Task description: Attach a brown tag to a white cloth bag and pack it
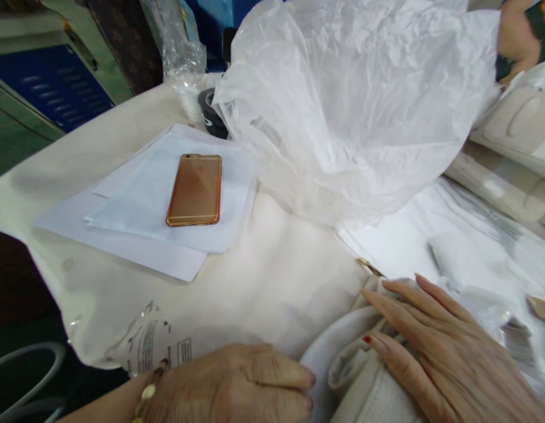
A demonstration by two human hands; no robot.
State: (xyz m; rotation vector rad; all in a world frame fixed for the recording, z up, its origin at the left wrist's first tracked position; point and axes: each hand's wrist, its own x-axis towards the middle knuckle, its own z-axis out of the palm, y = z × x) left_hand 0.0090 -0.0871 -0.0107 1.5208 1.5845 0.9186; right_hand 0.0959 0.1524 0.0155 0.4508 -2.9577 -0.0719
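My left hand lies flat at the bottom edge, fingers stretched out and together, pressing on cream cloth beside a cream-white padded item. My right hand rests on top of that padded item with its fingers spread and extended. Neither hand grips anything. A thin bracelet shows on my left wrist.
A gold phone lies face down on white paper sheets. A large crumpled white plastic bag stands behind. A black tape roll and clear plastic wrap sit at the back. More cream padded pieces lie right; another person's arm is at top right.
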